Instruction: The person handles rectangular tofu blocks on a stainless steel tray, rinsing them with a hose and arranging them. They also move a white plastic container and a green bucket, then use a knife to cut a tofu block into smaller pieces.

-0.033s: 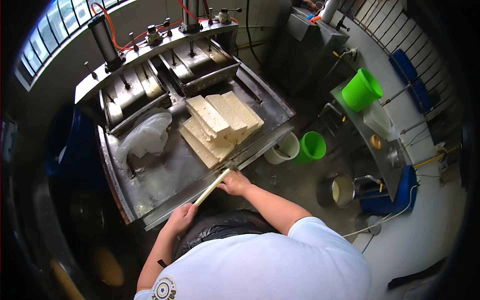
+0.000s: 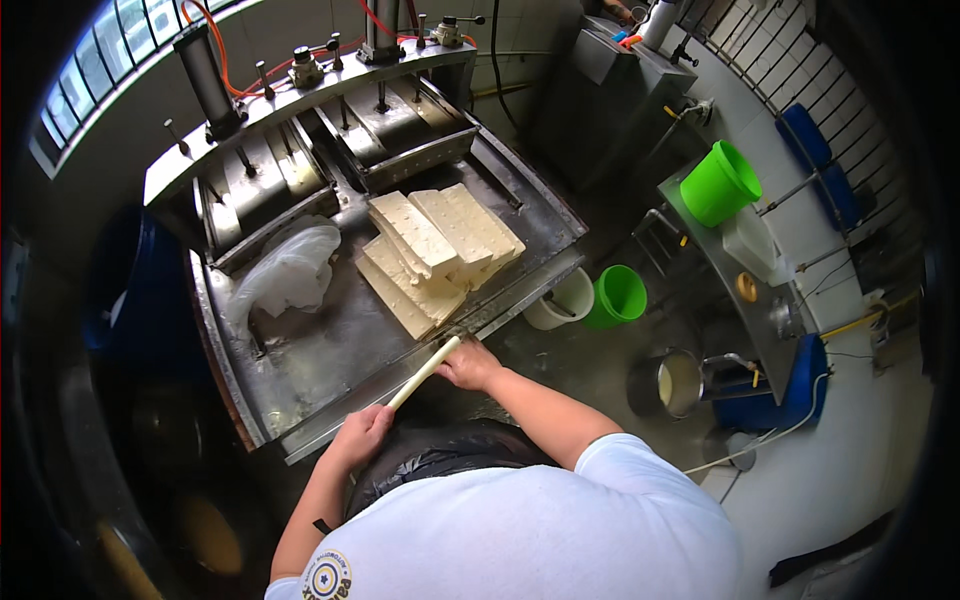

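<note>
Currently, one pale slab (image 2: 425, 373), seen edge-on, is at the near side of the steel tabletop (image 2: 345, 335), in front of the person's body. Grip: the left hand (image 2: 362, 437) is closed on its near end; the right hand (image 2: 470, 364) is closed on its far end. The fingers beneath are largely hidden, so the support under the middle cannot be confirmed. Whether the slab touches the front rail (image 2: 345, 418) cannot be told either.

Principal risk: breakage. The slab looks soft and is held by its ends; uneven lifting or twisting between the hands could crack it midway. Pinching too hard could crumble the ends.

Secondary risk: a drop. The surfaces look wet, and a slip on the near side would put the slab on the floor (image 2: 540, 365).

Further finding: the stack of pale slabs (image 2: 445, 260) stands just beyond the right hand, with layers overlapping unevenly. A knock could shift the upper pieces or chip their corners.
</note>
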Available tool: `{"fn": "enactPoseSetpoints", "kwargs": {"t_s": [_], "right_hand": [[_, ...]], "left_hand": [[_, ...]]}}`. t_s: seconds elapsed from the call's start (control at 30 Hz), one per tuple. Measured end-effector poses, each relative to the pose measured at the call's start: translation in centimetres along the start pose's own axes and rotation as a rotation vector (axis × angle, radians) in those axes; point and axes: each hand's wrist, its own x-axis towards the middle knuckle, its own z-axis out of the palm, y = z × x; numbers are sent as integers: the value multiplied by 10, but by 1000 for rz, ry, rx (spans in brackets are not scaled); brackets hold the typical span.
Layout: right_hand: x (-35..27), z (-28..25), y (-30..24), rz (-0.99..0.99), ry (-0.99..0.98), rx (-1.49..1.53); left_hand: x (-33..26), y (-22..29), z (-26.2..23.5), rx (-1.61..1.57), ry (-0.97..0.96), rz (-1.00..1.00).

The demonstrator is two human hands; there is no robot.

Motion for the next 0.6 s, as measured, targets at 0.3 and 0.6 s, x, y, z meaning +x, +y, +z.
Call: {"fn": "enactPoseSetpoints", "kwargs": {"t_s": [0.3, 0.6], "right_hand": [[26, -37, 130, 545, -172, -167], [40, -79, 213, 968, -152, -272]], "left_hand": [[59, 38, -13, -17, -142, 19], [68, 53, -28, 10, -145, -93]]}}
